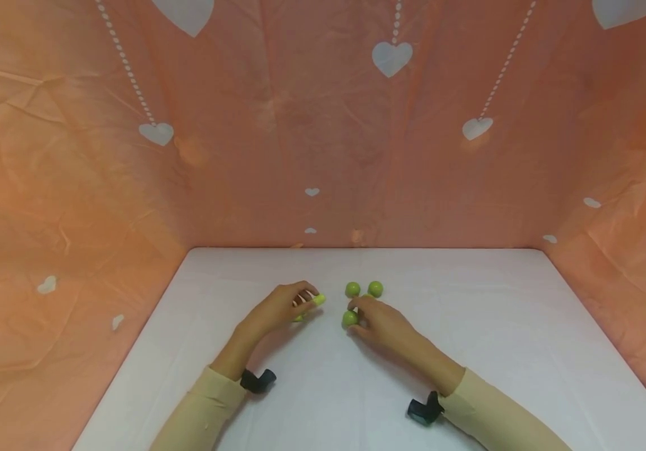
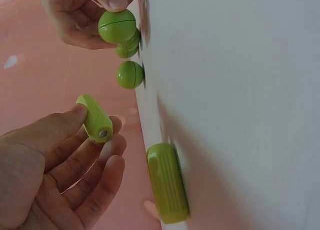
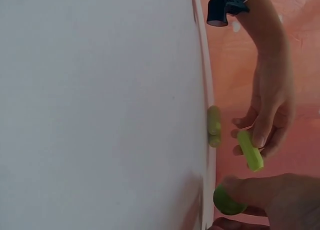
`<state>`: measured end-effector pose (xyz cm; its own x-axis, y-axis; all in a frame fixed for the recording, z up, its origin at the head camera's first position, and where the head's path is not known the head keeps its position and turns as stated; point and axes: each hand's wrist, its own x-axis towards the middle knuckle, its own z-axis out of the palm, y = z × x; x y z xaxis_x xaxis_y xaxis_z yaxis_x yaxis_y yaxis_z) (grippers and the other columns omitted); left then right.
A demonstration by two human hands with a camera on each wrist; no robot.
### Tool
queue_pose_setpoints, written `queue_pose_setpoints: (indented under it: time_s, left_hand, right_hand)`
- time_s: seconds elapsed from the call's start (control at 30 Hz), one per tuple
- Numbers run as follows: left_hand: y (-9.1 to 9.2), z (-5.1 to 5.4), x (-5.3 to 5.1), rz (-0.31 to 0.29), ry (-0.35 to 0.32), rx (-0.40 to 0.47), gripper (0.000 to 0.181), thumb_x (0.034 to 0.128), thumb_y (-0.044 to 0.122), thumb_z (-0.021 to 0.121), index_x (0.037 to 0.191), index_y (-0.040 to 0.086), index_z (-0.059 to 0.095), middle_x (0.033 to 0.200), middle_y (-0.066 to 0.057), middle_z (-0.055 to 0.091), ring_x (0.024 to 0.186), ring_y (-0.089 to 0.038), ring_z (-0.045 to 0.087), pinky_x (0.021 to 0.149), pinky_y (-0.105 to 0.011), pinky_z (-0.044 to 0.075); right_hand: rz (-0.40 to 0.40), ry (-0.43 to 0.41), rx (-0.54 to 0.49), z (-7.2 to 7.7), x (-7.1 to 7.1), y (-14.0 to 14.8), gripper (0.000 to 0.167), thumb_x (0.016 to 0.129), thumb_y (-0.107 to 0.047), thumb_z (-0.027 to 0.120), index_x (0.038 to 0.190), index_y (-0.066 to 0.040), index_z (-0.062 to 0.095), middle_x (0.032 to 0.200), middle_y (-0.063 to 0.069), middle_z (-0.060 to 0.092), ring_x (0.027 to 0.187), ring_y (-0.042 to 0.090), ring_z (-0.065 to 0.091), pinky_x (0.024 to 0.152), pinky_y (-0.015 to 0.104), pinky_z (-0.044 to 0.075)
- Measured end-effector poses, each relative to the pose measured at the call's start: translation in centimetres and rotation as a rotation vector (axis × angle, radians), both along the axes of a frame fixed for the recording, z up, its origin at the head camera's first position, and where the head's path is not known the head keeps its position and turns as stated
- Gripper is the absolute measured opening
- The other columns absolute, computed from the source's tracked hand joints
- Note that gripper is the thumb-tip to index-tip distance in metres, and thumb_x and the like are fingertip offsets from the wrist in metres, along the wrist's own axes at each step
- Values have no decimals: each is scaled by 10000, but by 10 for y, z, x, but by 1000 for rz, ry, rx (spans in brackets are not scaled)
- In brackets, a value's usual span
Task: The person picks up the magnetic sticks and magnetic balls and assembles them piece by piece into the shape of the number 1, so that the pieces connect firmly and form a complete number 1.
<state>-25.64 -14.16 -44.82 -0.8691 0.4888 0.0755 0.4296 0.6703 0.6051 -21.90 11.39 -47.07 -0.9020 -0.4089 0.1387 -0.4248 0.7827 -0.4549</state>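
Between thumb and fingers, my left hand (image 1: 277, 308) pinches a yellow-green ridged rod (image 2: 95, 119) that has a round metal spot on its end. Below that hand lies another green rod (image 2: 168, 184) on the table; the right wrist view shows two rods (image 3: 214, 120) there, close together. My right hand (image 1: 387, 322) pinches a green ball (image 1: 349, 319), with a seam round it in the left wrist view. Just beyond the right hand, two green balls (image 1: 353, 289) (image 1: 376, 289) rest on the table. A further ball (image 1: 366, 297) is mostly hidden by the right hand.
The white table (image 1: 323, 388) runs back to an orange cloth wall (image 1: 323, 144) with pale hearts, and similar cloth rises on both sides. A black wrist camera sits at the left wrist (image 1: 258, 381) and another at the right (image 1: 425, 409).
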Motion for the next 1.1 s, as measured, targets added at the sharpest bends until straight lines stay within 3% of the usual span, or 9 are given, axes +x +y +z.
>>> queue_pose_setpoints:
  time_s: [0.2, 0.47, 0.8, 1.1]
  left_hand:
    - [5, -3, 2, -2, -29, 4, 230, 909, 225, 668, 1135, 203, 632, 939, 46, 684, 833, -82, 620, 738, -261, 510]
    - [13, -7, 6, -66, -46, -3, 256, 917, 219, 658, 1170, 188, 640, 964, 51, 681, 843, -75, 615, 741, -244, 508]
    - [25, -8, 15, -128, -47, 20, 218, 906, 190, 664, 1118, 140, 661, 950, 46, 677, 834, -76, 622, 755, -240, 509]
    - [36, -9, 23, -122, -86, 33, 208, 917, 232, 657, 1112, 179, 612, 919, 62, 656, 847, -68, 611, 769, -244, 507]
  right_hand:
    - [0, -1, -51, 4, 7, 6, 315, 823, -321, 752, 1082, -220, 603, 948, -96, 631, 826, 75, 574, 767, 320, 497]
    - [10, 11, -100, 9, 16, 18, 302, 799, -296, 781, 1027, -244, 590, 924, -102, 628, 715, 35, 540, 660, 242, 471]
    - [39, -5, -151, 8, 28, 33, 354, 824, -287, 760, 1132, -211, 605, 920, -115, 634, 746, 65, 567, 620, 207, 459]
    - [51, -38, -218, 10, 30, 43, 365, 847, -223, 736, 1184, -207, 595, 967, -114, 654, 782, 68, 591, 653, 214, 497]
